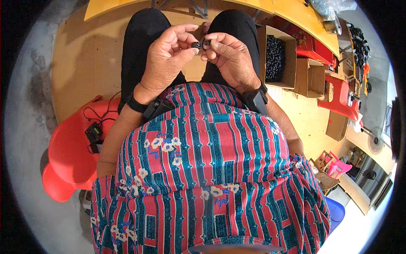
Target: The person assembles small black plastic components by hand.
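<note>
Above my lap, my left hand [169,53] pinches a small black cylindrical part [196,45] between thumb and fingertips. Close beside it, my right hand [230,55] grips a second small black part [207,42], round with a hole in its end. The two parts nearly meet, with a narrow gap between them. Their exact kind is too small to make out. Both wrists wear black bands with dark devices.
An open cardboard box [275,59] full of small black parts stands right of my legs, beside another box [311,78]. Yellow tables [311,25] run along the far side. A red stool [338,98] is at the right, and a red chair [69,148] at the left.
</note>
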### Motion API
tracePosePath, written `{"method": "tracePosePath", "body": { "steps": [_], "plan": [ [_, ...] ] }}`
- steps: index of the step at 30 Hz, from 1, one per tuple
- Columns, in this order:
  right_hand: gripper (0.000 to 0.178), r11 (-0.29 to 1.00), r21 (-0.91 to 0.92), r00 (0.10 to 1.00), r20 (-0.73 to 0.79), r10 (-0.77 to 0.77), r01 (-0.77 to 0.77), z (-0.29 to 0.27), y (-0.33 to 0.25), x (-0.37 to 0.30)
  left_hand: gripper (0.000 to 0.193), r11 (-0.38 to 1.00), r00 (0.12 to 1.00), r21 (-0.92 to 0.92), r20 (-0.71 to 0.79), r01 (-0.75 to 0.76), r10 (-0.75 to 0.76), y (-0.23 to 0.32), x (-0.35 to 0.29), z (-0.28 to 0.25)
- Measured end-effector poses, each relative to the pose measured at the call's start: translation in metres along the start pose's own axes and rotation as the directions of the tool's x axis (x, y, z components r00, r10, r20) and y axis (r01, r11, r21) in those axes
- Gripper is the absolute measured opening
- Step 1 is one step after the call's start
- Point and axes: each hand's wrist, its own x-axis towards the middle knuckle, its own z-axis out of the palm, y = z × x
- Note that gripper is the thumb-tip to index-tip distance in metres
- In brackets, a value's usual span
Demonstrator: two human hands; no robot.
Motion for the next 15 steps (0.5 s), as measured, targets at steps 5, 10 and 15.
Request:
{"method": "tracePosePath", "body": {
  "steps": [5,10,15],
  "plan": [
    [0.015,0.999,0.027,1.000,0.020,0.016,-0.016,-0.0036,0.0022,0.0001,0.044,1.000,1.000,-0.020,0.014,-0.016,0.016,-0.0032,-0.0002,-0.0006],
    [0.014,0.997,-0.079,1.000,-0.011,-0.019,0.018,-0.0003,0.0023,-0.0007,0.045,1.000,1.000,-0.022,-0.002,0.015,-0.015,-0.0007,-0.0008,0.0008],
    [0.014,0.995,-0.089,0.999,0.016,-0.051,0.052,-0.0023,0.0038,0.0015,0.045,1.000,1.000,-0.018,0.004,0.012,-0.012,0.0001,-0.0005,0.0012]
  ]
}}
